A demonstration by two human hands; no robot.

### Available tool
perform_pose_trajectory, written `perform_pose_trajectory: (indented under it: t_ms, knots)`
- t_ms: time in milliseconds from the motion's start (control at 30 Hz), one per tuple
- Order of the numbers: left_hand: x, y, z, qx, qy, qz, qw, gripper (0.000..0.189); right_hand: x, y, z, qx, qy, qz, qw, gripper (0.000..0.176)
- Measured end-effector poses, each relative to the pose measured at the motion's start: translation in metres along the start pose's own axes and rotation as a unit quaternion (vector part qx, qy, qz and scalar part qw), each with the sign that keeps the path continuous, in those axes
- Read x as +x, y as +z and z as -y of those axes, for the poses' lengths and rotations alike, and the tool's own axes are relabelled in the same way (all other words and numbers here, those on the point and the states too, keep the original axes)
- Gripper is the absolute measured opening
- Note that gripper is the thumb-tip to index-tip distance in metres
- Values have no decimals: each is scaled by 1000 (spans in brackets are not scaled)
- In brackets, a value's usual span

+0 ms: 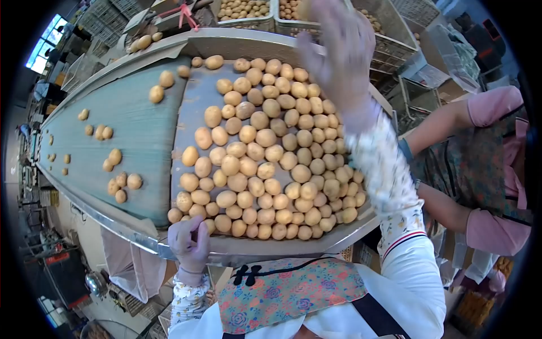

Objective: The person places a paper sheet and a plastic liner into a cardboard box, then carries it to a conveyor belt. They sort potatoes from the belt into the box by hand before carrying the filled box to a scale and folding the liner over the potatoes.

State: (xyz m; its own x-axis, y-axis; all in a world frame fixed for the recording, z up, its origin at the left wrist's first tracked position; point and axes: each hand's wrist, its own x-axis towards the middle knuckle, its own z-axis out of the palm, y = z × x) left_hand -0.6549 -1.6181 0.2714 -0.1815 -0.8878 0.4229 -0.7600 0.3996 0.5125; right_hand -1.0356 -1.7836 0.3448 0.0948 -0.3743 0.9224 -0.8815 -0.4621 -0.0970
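Observation:
Many yellow-brown potatoes lie crowded over the right part of a sorting table. My left hand, in a pale purple glove, is at the near rim beside the lower left potatoes. Its fingers are curled in, thumb against forefinger, with nothing visible between them. My right hand, gloved the same way, reaches across the table's far right corner over the crates. Motion smears its fingers, and I cannot tell what they hold. A flower-patterned sleeve covers that forearm and overlaps the rightmost potatoes.
A green conveyor belt carries scattered potatoes at the left. Beyond the far rim stand a crate of potatoes and further crates. A co-worker's arms reach in from the right. A metal rim edges the near side.

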Motion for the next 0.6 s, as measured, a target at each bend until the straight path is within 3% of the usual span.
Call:
perform_pose_trajectory:
  t_ms: [67, 100, 167, 233, 300, 367, 433, 467, 533, 600]
  knots:
    - [0, 0, 0, 0, -1, -11, 1000, 24, 1, 29, -31, -18, 118, 101, 988, 48]
    - [-1, 1, 2, 7, 5, -16, 1000, 25, -27, 45, -37, 72, 151, 154, 974, 47]
    - [-1, 2, 2, 16, 5, -13, 1000, 27, -60, 45, -7, 33, 56, 333, 941, 50]
    - [8, 3, -2, 22, 7, 5, 1000, 29, -116, 70, 5, 44, 188, 349, 917, 66]
    - [30, -1, -2, 30, 73, 50, 996, 31, -162, 71, 44, -98, 170, 323, 926, 78]
    - [68, 0, 1, 32, 140, 74, 987, 32, -181, 48, 90, 23, 197, 358, 913, 88]
    - [119, 16, 15, 83, 183, 46, 979, 33, -174, 16, 121, 81, 213, 391, 892, 85]
    - [151, 25, 21, 107, 163, 87, 977, 36, -171, 9, 124, 101, 209, 403, 885, 83]
    - [221, 71, 52, 180, 174, 70, 966, 41, -168, -2, 122, 130, 187, 421, 878, 79]
    - [289, 117, 70, 243, 45, 131, 960, 48, -175, -9, 105, 119, 165, 412, 888, 68]
